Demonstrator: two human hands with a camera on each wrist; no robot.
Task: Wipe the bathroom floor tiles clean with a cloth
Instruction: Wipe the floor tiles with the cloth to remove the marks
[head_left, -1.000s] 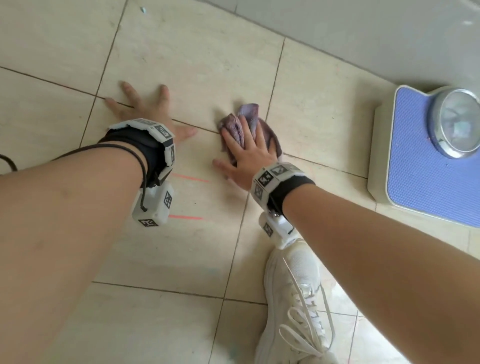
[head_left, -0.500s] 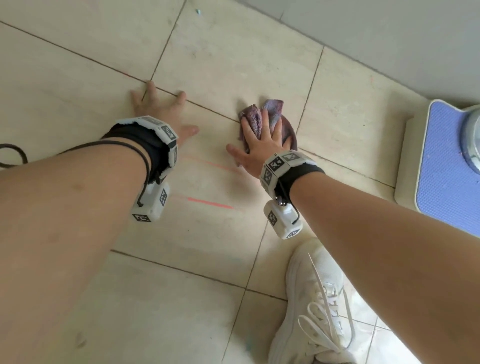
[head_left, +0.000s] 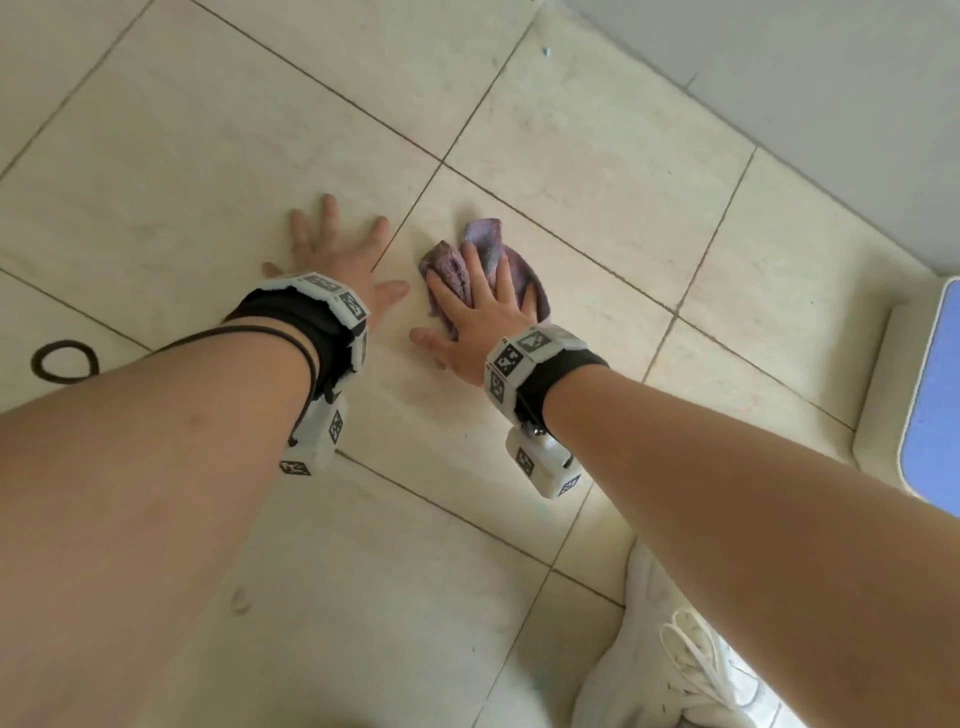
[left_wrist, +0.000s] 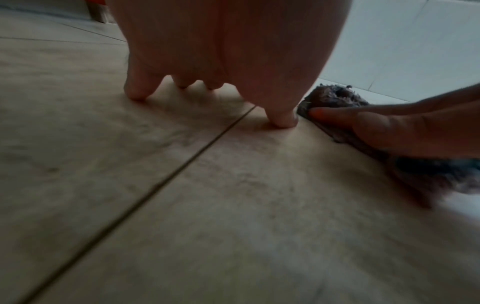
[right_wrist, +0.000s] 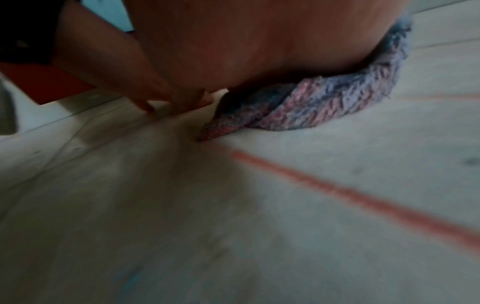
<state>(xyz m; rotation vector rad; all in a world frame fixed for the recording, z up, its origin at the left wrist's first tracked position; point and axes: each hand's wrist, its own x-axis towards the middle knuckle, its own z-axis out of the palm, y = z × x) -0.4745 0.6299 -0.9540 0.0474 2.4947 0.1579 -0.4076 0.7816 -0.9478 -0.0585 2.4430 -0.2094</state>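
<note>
A crumpled purple cloth (head_left: 488, 241) lies on the beige floor tiles (head_left: 597, 171). My right hand (head_left: 480, 312) presses flat on it with straight fingers, and the cloth shows past the fingertips and at both sides. In the right wrist view the cloth (right_wrist: 324, 102) bulges out under the palm, and a red line (right_wrist: 363, 202) runs across the tile in front of it. My left hand (head_left: 337, 254) rests flat on the floor just left of the cloth, fingers spread. The left wrist view shows the cloth (left_wrist: 335, 96) close by my left thumb.
A white bathroom scale with a blue top (head_left: 930, 395) stands at the right edge. My white shoe (head_left: 675, 670) is at the bottom right. A black hair tie (head_left: 65, 361) lies on the tiles at the left. A grey wall (head_left: 805, 78) closes the far right.
My right hand has slid the cloth left, and the two thumbs now stand closer together. The head view has swung, so the scale sits at the edge and the red marks no longer show.
</note>
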